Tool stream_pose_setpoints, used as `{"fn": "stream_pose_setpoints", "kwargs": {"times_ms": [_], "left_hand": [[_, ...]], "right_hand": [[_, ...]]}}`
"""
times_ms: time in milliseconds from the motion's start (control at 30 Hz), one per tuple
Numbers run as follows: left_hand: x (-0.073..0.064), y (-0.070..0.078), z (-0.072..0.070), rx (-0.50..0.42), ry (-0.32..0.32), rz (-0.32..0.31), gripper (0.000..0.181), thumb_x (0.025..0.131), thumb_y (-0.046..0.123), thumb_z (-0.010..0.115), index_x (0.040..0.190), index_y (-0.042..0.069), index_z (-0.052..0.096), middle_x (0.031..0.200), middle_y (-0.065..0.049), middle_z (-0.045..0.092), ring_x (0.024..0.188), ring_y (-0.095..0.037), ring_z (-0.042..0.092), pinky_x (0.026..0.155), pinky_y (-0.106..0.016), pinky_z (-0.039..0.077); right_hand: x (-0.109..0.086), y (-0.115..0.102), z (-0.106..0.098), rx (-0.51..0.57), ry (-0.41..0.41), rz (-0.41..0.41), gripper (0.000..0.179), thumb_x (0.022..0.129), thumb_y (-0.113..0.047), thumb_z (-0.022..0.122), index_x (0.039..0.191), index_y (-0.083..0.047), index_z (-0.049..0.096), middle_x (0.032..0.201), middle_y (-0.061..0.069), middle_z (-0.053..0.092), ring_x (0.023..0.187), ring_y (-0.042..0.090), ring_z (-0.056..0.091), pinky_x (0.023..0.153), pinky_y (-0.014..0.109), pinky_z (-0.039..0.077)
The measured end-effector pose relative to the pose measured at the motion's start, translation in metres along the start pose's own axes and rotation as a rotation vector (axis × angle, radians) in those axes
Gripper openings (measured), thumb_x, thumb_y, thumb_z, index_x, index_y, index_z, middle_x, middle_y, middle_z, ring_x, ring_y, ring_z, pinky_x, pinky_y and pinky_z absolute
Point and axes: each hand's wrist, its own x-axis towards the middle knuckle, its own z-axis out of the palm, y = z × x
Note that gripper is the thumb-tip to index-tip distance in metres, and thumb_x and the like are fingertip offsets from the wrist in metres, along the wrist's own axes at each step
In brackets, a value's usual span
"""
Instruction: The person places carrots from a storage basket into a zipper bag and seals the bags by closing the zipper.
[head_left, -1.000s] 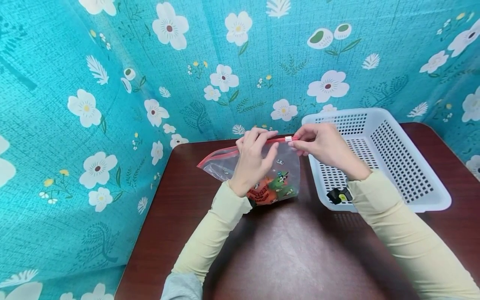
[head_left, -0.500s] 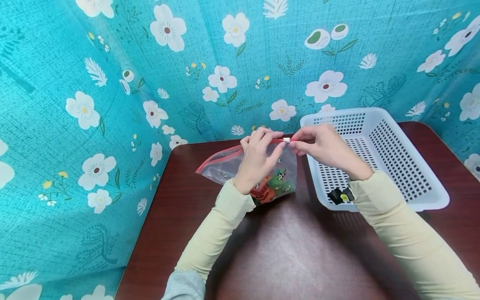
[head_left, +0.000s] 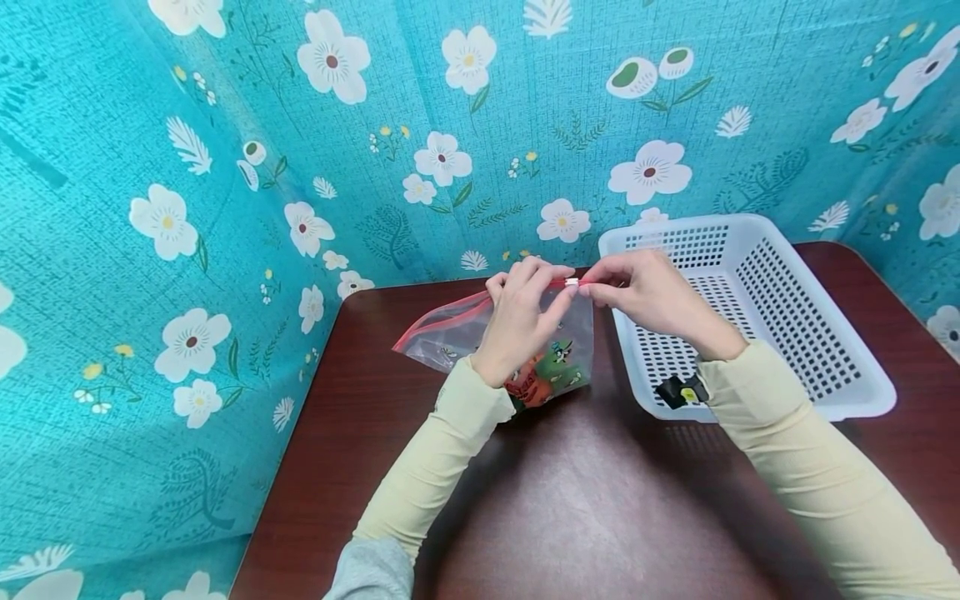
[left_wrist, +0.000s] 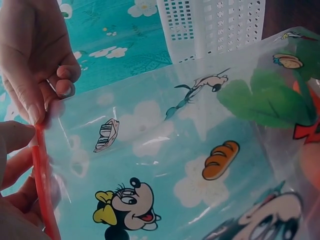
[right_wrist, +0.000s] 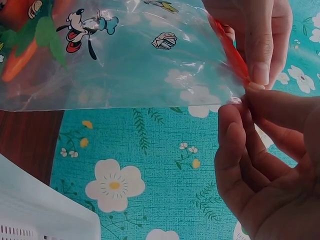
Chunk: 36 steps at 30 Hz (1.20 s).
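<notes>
A clear slider zip bag with a red zip edge and cartoon prints is held up at the back of the table. Orange shapes with green leaves show through its plastic. My left hand pinches the white slider between thumb and index finger, close to the bag's right corner. Right beside it, my right hand pinches the end of the red zip with thumb and fingers. Toward the left end, the two red edges of the mouth stand apart. The left hand hides part of the bag's middle.
A white perforated plastic basket stands on the right, partly behind the right forearm. A small black device sits at the right wrist. The dark red-brown table ends at a turquoise flowered cloth behind and at left.
The left hand has shifted right along the zip, and its thumb and index finger have come together on the slider. The right hand stays at the bag's corner.
</notes>
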Motion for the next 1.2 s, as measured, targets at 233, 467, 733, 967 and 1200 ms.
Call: {"fn": "stream_pose_setpoints", "kwargs": {"times_ms": [233,467,733,967,1200], "left_hand": [[0.0005,0.0009,0.0,0.011,-0.013,0.003,0.018,0.096,0.026,0.06,0.107,0.016,0.069,0.098,0.002,0.058,0.1,-0.013,0.052,0.087,-0.041,0.026],[0.0022,0.0019,-0.0003,0.06,-0.029,0.024,0.015,0.098,0.026,0.055,0.104,0.016,0.065,0.1,0.002,0.057,0.098,-0.014,0.051,0.087,-0.042,0.027],[0.0027,0.0047,0.0003,0.153,-0.069,0.005,0.017,0.1,0.029,0.05,0.105,0.017,0.062,0.102,0.001,0.055,0.096,-0.015,0.049,0.087,-0.043,0.028],[0.0021,0.0057,0.001,0.183,-0.088,-0.008,0.017,0.1,0.028,0.049,0.105,0.017,0.061,0.104,0.001,0.056,0.098,-0.015,0.048,0.09,-0.044,0.028],[0.0007,0.0043,0.0016,0.203,-0.09,-0.01,0.016,0.101,0.027,0.047,0.104,0.018,0.06,0.104,0.002,0.055,0.098,-0.016,0.048,0.091,-0.046,0.028]], "right_hand": [[-0.0001,-0.0008,0.0003,0.0,-0.005,0.01,0.009,0.088,-0.014,0.07,0.093,-0.009,0.075,0.082,0.008,0.071,0.068,0.019,0.061,0.059,0.023,0.049],[-0.0011,-0.0034,-0.0006,0.005,0.002,0.021,0.009,0.088,-0.014,0.07,0.093,-0.007,0.075,0.082,0.01,0.072,0.066,0.017,0.06,0.058,0.024,0.05],[-0.0018,-0.0045,0.0029,-0.007,0.02,0.029,0.007,0.088,-0.012,0.069,0.09,-0.006,0.074,0.079,0.01,0.07,0.061,0.016,0.06,0.055,0.024,0.049],[-0.0031,-0.0058,0.0047,-0.013,0.036,0.053,0.007,0.088,-0.011,0.068,0.088,-0.006,0.073,0.076,0.011,0.07,0.06,0.016,0.06,0.053,0.025,0.046],[-0.004,-0.0056,0.0067,-0.03,0.037,0.075,0.009,0.089,-0.015,0.067,0.089,-0.008,0.074,0.073,0.008,0.069,0.059,0.015,0.06,0.052,0.027,0.044]]}}
